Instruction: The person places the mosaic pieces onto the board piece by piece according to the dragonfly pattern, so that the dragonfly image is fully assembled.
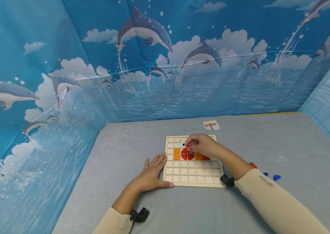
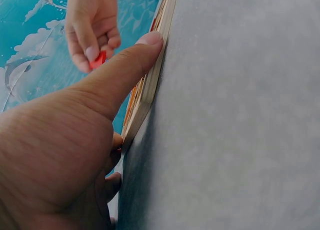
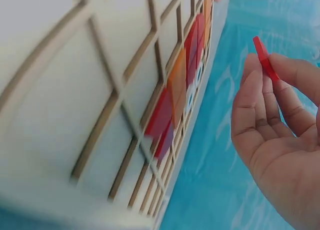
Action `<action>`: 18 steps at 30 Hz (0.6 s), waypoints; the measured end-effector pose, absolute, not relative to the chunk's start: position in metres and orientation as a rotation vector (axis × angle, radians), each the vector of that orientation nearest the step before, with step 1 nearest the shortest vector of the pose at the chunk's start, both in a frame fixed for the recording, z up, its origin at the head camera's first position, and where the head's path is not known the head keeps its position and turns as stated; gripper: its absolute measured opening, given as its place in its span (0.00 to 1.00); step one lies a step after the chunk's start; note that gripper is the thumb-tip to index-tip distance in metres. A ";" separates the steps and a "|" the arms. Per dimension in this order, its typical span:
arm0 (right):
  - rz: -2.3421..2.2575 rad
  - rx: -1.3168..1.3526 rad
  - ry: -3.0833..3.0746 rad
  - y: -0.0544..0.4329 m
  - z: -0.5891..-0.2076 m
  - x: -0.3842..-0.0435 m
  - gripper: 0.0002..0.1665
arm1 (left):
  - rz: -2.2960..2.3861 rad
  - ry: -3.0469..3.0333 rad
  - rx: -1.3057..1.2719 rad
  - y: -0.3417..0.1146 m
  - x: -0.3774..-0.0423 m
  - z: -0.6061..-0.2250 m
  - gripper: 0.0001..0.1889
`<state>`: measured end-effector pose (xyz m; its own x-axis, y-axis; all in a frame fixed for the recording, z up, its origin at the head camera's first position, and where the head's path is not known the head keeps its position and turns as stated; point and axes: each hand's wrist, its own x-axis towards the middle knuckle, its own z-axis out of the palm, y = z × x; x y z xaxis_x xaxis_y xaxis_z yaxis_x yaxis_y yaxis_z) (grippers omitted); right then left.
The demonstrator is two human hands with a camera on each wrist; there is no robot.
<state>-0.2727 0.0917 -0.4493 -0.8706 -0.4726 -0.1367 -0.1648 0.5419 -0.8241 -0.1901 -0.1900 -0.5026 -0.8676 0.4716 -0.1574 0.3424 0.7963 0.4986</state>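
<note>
A wooden grid board (image 1: 192,179) lies on the grey table. My left hand (image 1: 152,175) rests at its left edge with fingers stretched out, and the thumb touches the front edge. Above the board, my right hand (image 1: 205,145) pinches a small flat red piece (image 3: 266,59) between thumb and fingertips. Orange squares (image 1: 177,154) fill cells at the left. Beside them, red pieces form a rounded shape (image 1: 184,155), with a white tile with a black dot (image 1: 183,145) just behind. More orange pieces (image 1: 198,157) and red ones sit farther right, partly hidden by my right hand.
A small printed pattern card (image 1: 211,125) lies behind the board. To the right, partly behind my right sleeve, are a red piece (image 1: 253,165) and blue pieces (image 1: 276,177). A dolphin-print curtain (image 1: 165,97) borders the table's back and left.
</note>
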 end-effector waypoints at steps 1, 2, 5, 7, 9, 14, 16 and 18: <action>-1.256 -0.537 2.433 0.087 -0.450 -0.274 0.11 | 0.676 2.712 0.629 -0.190 -0.190 -0.503 0.61; -1.263 -0.541 2.422 0.084 -0.450 -0.274 0.11 | 0.674 2.712 0.629 -0.190 -0.190 -0.503 0.61; -1.259 -0.541 2.403 0.073 -0.452 -0.277 0.11 | 0.665 2.717 0.641 -0.190 -0.191 -0.504 0.61; -1.246 -0.538 2.394 0.066 -0.452 -0.279 0.11 | 0.661 2.720 0.650 -0.190 -0.191 -0.505 0.61; -1.232 -0.527 2.396 0.060 -0.451 -0.281 0.11 | 0.657 2.722 0.656 -0.190 -0.191 -0.506 0.61; -1.219 -0.531 2.398 0.045 -0.452 -0.288 0.11 | 0.658 2.726 0.648 -0.188 -0.190 -0.504 0.61; -1.212 -0.558 2.403 0.039 -0.454 -0.292 0.10 | 0.659 2.731 0.651 -0.189 -0.190 -0.503 0.61; -1.197 -0.590 2.415 0.034 -0.456 -0.295 0.08 | 0.656 2.735 0.653 -0.189 -0.190 -0.503 0.61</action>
<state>-0.2949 0.0337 -0.4558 -0.8395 -0.5229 -0.1477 -0.1991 0.5489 -0.8118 -0.1902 -0.1890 -0.5027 -0.8674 0.4784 -0.1367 0.3642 0.7978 0.4805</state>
